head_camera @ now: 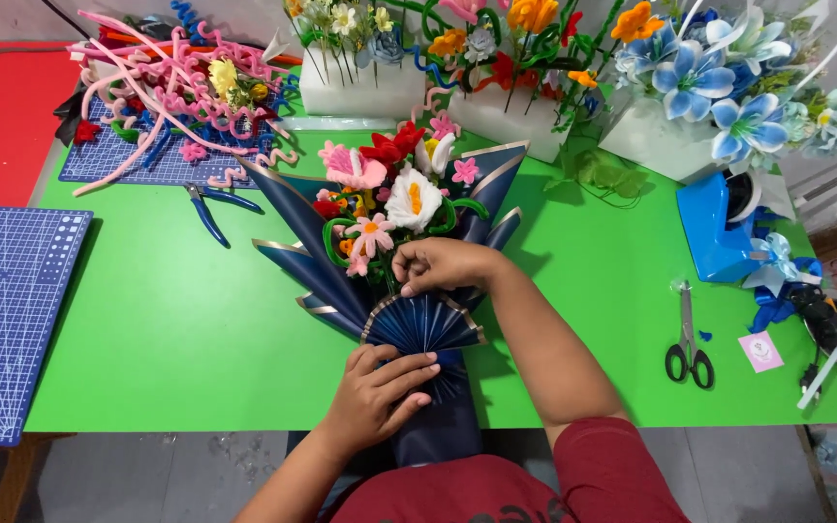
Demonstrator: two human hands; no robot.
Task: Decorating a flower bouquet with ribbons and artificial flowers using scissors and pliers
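Note:
A bouquet of pipe-cleaner flowers (389, 199) lies on the green table (176, 329), wrapped in dark blue paper with gold edges (293, 218). A pleated blue fan of the same paper (420, 324) covers the lower front of the wrap. My left hand (380, 392) grips the bouquet's stem end just below the fan. My right hand (443, 264) rests on top of the fan, fingers closed on its upper edge beside the green stems.
Blue-handled pliers (210, 208) lie left of the bouquet. A pile of pink pipe cleaners (162, 87) sits on a blue mat at back left. White boxes of flowers (360, 82) line the back. Scissors (687, 344), a blue tape dispenser (719, 228) and a glue gun (830, 334) stand right. A cutting mat (7, 310) overhangs at left.

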